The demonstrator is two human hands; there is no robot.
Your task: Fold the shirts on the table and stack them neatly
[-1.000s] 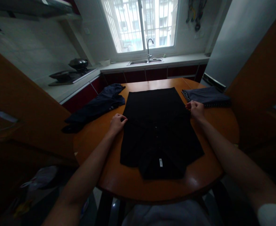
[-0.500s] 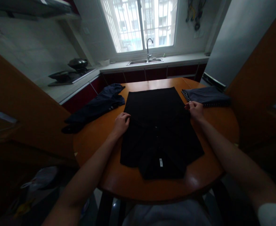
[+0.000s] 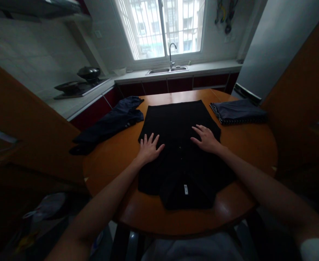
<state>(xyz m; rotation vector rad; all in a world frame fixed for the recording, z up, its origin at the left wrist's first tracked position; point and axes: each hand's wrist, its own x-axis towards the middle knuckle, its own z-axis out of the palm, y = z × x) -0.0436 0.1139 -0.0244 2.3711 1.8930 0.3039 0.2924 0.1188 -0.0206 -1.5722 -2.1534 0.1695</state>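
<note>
A black polo shirt (image 3: 175,119) lies spread flat on the round wooden table (image 3: 246,148), its collar and white label towards me and its hem towards the window. Small buttons show near its middle. My left hand (image 3: 148,149) rests on the shirt's left part with the fingers spread. On the right part lies my right hand (image 3: 206,139), palm down, fingers stretched out and slightly apart. Neither hand grips the cloth.
Dark blue clothing (image 3: 113,119) lies at the table's left, partly over the edge. Folded grey-blue clothing (image 3: 238,110) sits at the back right. Beyond the table are a sink (image 3: 159,71) under the window and a stove with a pan (image 3: 89,73).
Both hands have moved inward from the shirt's side edges onto its surface. Their fingers have opened from a curled hold to spread flat. The shirt lies nearly the same.
</note>
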